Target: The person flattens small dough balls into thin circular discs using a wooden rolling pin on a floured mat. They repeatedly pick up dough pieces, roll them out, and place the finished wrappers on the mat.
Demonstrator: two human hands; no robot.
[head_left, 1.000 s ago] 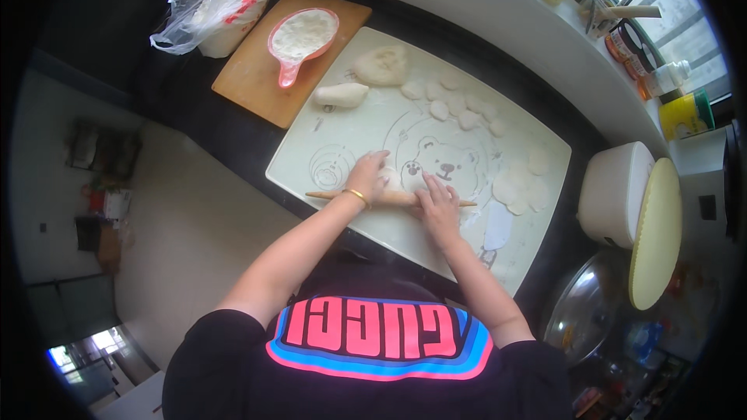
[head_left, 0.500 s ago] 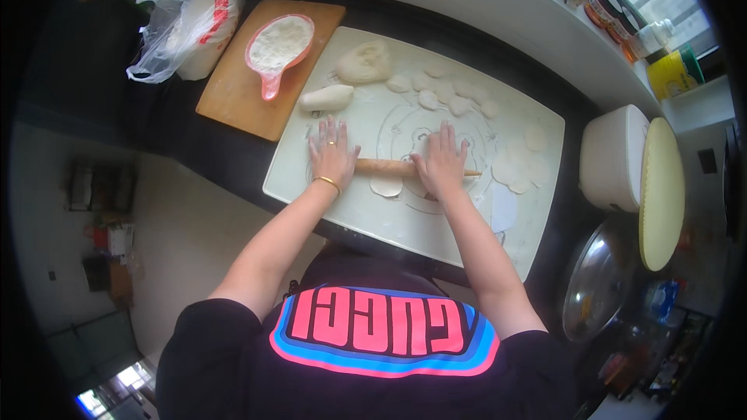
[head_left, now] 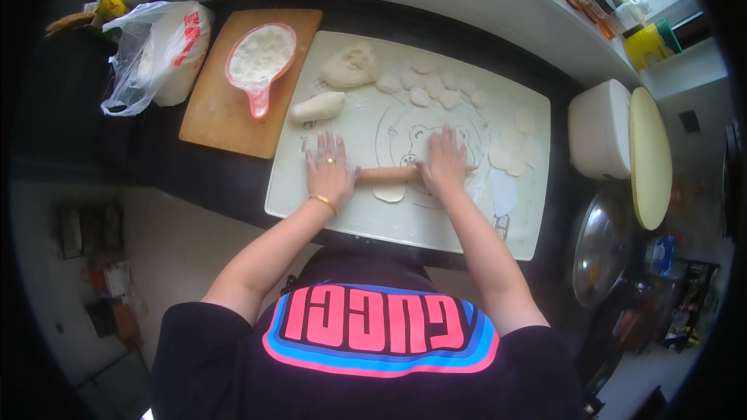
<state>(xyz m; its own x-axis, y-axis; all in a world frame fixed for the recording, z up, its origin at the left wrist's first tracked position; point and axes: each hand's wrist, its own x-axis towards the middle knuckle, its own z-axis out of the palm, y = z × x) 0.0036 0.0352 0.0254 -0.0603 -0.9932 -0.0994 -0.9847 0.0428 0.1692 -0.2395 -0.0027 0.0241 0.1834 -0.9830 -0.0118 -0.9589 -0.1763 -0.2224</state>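
Note:
A thin wooden rolling pin (head_left: 387, 173) lies across a pale silicone pastry mat (head_left: 354, 214). My left hand (head_left: 330, 169) presses flat on its left end and my right hand (head_left: 445, 163) presses flat on its right end, fingers spread. Under the pin sits a small flattened dough disc (head_left: 388, 192). Several small dough pieces (head_left: 430, 89) lie at the mat's far side, beside a dough lump (head_left: 350, 66) and a dough log (head_left: 317, 106). Rolled wrappers (head_left: 510, 152) lie at the right of the mat.
A wooden board (head_left: 220, 113) left of the mat carries a pink scoop of flour (head_left: 260, 58). A plastic flour bag (head_left: 159, 50) stands further left. A white lidded pot (head_left: 599, 131), a round pale tray (head_left: 650, 157) and a glass lid (head_left: 597, 246) sit at the right.
Both hands have rolled the pin back and forth over the dough disc, with palms flat on its ends throughout. The head view has shifted, so the mat now sits more level.

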